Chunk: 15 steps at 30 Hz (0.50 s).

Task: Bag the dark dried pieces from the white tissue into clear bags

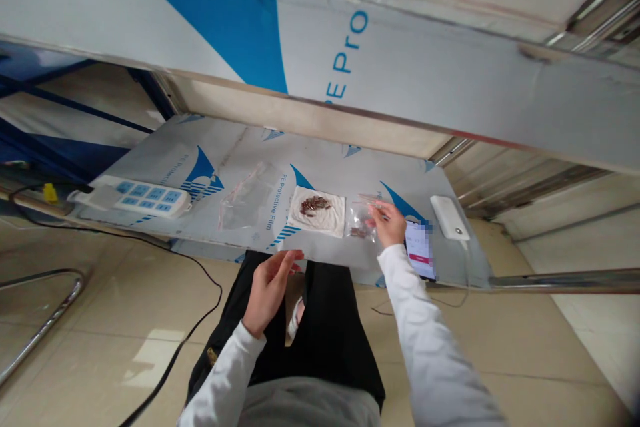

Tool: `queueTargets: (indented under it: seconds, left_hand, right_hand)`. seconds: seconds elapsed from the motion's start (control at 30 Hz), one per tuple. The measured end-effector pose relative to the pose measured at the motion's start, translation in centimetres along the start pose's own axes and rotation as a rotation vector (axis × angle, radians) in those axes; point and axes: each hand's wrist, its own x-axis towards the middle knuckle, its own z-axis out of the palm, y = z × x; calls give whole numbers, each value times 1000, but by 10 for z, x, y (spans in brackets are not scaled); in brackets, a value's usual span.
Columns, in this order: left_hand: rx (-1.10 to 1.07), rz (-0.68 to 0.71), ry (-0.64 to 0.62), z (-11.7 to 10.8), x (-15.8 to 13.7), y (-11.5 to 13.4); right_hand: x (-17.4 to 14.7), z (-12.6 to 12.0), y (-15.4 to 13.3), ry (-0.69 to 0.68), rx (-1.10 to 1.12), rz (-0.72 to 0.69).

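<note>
My left hand (269,287) hovers at the table's front edge above my lap, its fingers stretched out and holding nothing. My right hand (389,221) is closed at the right side of a small clear zip bag (356,219), its fingers pinching the plastic. Small brown pieces show in the lower part of that bag. Just left of it lies a white cloth (327,222) with a heap of thin dark brown pieces (315,205) on top. What exactly the brown pieces are, I cannot make out.
A larger clear bag (247,197) lies left of the cloth. Farther left is a white power strip (150,197) with a black cable (200,263) hanging down. A phone (419,250) and a white power bank (449,217) lie right. A shelf (425,73) overhangs the table's back.
</note>
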Motion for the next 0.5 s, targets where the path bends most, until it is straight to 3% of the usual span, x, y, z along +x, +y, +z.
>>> queueTargets:
  seconds: [0.1, 0.23, 0.37, 0.5]
  left_hand:
    - [75, 37, 72, -20, 5, -8]
    - [322, 110, 219, -49, 18, -17]
    - [680, 130, 476, -78, 48, -25]
    - [992, 61, 639, -94, 93, -27]
  right_hand:
    - [36, 4, 33, 80, -111, -7]
    - [44, 4, 51, 161, -211, -47]
    - [20, -4, 47, 251, -241, -94]
    - [-37, -16, 28, 297, -180, -162]
